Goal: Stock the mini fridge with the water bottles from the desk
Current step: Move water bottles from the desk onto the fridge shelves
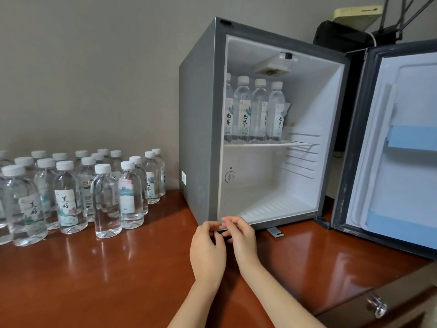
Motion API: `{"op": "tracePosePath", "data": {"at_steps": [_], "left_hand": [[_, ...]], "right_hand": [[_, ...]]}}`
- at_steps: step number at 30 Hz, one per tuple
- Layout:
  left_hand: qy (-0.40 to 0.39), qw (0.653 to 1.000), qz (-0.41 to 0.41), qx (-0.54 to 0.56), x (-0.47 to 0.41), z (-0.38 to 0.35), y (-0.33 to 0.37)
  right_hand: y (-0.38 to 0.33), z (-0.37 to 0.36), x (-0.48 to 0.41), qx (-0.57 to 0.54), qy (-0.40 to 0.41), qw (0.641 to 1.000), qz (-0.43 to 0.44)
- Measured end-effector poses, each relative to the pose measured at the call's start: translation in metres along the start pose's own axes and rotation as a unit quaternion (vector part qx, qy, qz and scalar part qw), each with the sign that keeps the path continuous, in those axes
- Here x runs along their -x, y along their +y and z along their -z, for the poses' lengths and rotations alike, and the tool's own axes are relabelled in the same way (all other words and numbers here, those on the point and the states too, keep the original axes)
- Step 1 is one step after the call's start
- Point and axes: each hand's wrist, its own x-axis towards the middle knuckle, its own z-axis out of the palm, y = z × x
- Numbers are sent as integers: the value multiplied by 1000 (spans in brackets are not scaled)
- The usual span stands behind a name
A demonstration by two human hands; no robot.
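The grey mini fridge [198,110] stands on the desk with its door [402,150] swung open to the right. Several water bottles [257,110] with white caps stand on the left of its upper wire shelf [300,144]. The lower compartment [272,204] holds nothing. Several more water bottles [106,200] stand grouped on the desk to the left of the fridge. My left hand [208,247] and my right hand [242,237] are side by side in front of the fridge's lower left corner. Their fingers are curled, the fingertips meet, and I see nothing held.
The red-brown wooden desk [106,275] has bare surface in front of the bottles and the fridge. A drawer with a metal knob [377,305] is at the lower right. A black box and a cream device [354,15] sit behind the fridge by the wall.
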Motion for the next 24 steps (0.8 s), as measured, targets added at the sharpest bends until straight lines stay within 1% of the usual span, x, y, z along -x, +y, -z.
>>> {"op": "tracePosePath", "data": {"at_steps": [5, 11, 14, 18, 20, 24], "left_hand": [[6, 1000, 1, -19, 1, 13, -5], [4, 999, 44, -22, 3, 31, -10], [10, 998, 61, -33, 8, 45, -13], [34, 994, 89, -60, 8, 77, -24], [55, 990, 109, -65, 7, 95, -30], [87, 986, 119, -76, 5, 131, -41]], "right_hand": [[-2, -4, 9, 26, -36, 999, -5], [-9, -8, 20, 31, -64, 997, -14], [-12, -13, 25, 30, -63, 998, -11], [-16, -33, 37, 32, -55, 998, 14], [-17, -49, 46, 39, -74, 996, 23], [-17, -88, 63, 47, -121, 991, 36]]}}
